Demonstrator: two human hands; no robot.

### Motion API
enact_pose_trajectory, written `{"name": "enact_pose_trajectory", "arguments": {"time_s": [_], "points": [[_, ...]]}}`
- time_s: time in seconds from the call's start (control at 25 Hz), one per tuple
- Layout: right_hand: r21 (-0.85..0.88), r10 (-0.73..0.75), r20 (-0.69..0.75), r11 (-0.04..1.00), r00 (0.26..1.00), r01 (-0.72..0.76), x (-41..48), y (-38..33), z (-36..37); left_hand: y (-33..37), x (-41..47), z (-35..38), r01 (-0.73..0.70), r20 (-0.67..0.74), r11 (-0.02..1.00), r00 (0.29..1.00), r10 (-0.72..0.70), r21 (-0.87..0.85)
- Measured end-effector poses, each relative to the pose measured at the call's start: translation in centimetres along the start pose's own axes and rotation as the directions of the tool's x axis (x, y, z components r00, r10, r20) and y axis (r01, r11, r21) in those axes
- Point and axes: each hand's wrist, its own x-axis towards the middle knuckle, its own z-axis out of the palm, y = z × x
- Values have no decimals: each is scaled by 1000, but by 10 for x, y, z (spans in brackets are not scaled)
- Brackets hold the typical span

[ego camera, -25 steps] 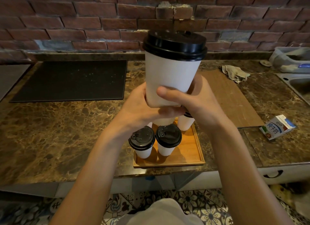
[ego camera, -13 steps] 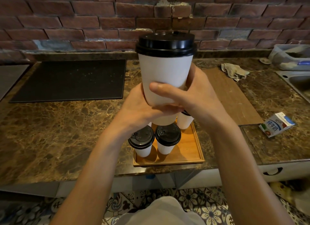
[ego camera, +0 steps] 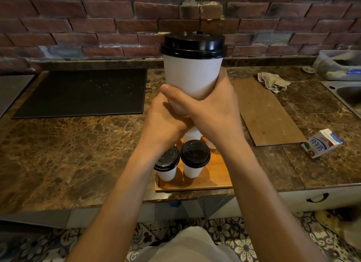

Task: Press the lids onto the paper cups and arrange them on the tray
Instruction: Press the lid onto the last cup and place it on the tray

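Single head-worn wide-angle view, pitched forward-down over countertop [ego camera: 78, 154]; brick wall [ego camera: 97, 17] at 12 o'clock, sink [ego camera: 349, 94] at 3, floor tiles [ego camera: 224, 228] at 6; lidded cup [ego camera: 192, 76] close to lens, centre.

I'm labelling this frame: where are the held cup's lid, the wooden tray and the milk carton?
held cup's lid [ego camera: 193, 46], head view, on its black side wall.
wooden tray [ego camera: 215, 174], head view, bare floor near its right edge.
milk carton [ego camera: 320, 146], head view, printed front face.

Both hands, left hand [ego camera: 166, 123] and right hand [ego camera: 211, 109], grip a lidded white cup [ego camera: 192, 76] upright above the wooden tray [ego camera: 216, 175]; milk carton [ego camera: 320, 145] at three o'clock.
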Motion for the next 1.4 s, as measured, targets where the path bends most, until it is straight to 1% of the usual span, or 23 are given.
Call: {"name": "enact_pose_trajectory", "arguments": {"time_s": [0.08,0.16,0.24,0.36,0.48,0.56,0.68,0.84,1.04,1.24,1.4], "points": [[19,-18,6,1000,1000,18,1,-2,-3,3,-1,-2,-20,17,1000,1000,21,-15],[19,-36,18,999,999,35,3,-4,-7,5,-3,-6,-21,33,996,999,23,-86],[49,-37,53,998,998,35,6,-4,-13,7,-4,-11,-10,86,992,996,21,-126],[122,-15,161,993,987,-5,10,-3,-22,9,-4,-20,12,210,984,977,25,-176],[196,-17,298,980,954,-44,12,-2,-31,12,-2,-28,69,342,963,939,25,-260],[251,-13,364,964,931,-84,12,0,-37,12,-2,-31,97,407,950,913,35,-298],[226,-23,431,971,902,-83,12,3,-41,11,-5,-31,126,454,935,890,41,-332],[223,-14,454,970,891,-98,11,4,-42,9,-6,-29,113,424,943,905,32,-312],[195,9,440,975,898,-106,12,0,-41,13,-7,-30,83,383,936,922,58,-341],[127,1,328,991,945,-45,9,-7,-37,13,-8,-27,44,269,947,962,45,-317],[69,3,243,997,970,-20,6,-9,-30,13,-7,-24,6,203,955,978,57,-295]]}}
